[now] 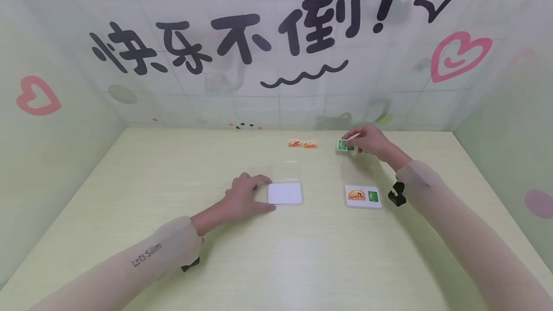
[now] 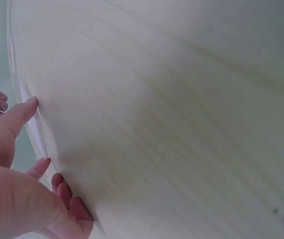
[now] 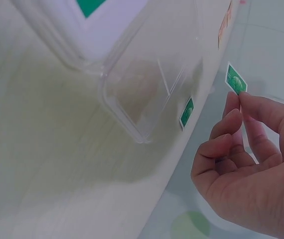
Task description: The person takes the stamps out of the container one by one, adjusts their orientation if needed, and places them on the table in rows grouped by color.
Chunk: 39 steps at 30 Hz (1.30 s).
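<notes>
Between thumb and forefinger, my right hand (image 1: 368, 140) pinches a small green stamp (image 3: 236, 78) with a white border, raised above the table. A second green stamp (image 3: 186, 113) lies on the table beneath it. My left hand (image 1: 242, 198) holds a flat clear plastic case (image 1: 285, 193) with a white lining, thumb at its near edge and forefinger at its far edge. That case's transparent lid (image 1: 285, 171) is folded back. Nearer the right arm lies another opened case (image 1: 363, 203), holding an orange picture stamp (image 1: 356, 195) and a green stamp (image 1: 373, 197).
Two orange stamps, one on the left (image 1: 295, 143) and one on the right (image 1: 310, 144), lie side by side toward the back of the pale wooden table (image 1: 276, 258). A printed curtain (image 1: 242, 80) hangs behind the table's back edge, with further panels at both sides.
</notes>
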### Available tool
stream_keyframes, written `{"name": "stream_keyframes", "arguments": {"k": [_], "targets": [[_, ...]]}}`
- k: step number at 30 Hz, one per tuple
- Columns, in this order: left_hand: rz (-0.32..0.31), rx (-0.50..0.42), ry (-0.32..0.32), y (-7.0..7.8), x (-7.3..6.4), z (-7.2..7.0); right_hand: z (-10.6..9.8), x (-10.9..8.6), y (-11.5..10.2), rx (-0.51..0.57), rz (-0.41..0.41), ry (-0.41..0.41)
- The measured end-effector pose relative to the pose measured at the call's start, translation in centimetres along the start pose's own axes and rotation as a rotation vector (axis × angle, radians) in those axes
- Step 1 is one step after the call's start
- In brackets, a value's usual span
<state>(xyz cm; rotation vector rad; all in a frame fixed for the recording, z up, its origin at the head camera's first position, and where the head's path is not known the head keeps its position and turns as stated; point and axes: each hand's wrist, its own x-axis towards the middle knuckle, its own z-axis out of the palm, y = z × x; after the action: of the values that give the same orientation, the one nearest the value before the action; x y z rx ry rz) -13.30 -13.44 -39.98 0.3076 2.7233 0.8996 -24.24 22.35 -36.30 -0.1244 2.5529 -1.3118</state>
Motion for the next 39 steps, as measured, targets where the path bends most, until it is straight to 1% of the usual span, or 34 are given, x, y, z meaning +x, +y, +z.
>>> {"name": "stream_keyframes", "arguments": {"k": [9,20,29,39], "targets": [[-0.007,0.004,-0.01,0.18,-0.05,-0.12,0.0,0.2,0.18,-0.016,-0.023,0.002],[-0.008,-0.005,-0.015,0.31,-0.14,-0.21,-0.15,0.31,0.36,-0.018,-0.008,0.012],[-0.022,-0.001,-0.011,0.33,-0.12,-0.15,-0.22,0.65,0.36,-0.059,0.026,0.0],[-0.022,0.005,-0.007,0.31,-0.12,-0.09,-0.19,0.95,0.58,-0.061,0.029,-0.002]]}}
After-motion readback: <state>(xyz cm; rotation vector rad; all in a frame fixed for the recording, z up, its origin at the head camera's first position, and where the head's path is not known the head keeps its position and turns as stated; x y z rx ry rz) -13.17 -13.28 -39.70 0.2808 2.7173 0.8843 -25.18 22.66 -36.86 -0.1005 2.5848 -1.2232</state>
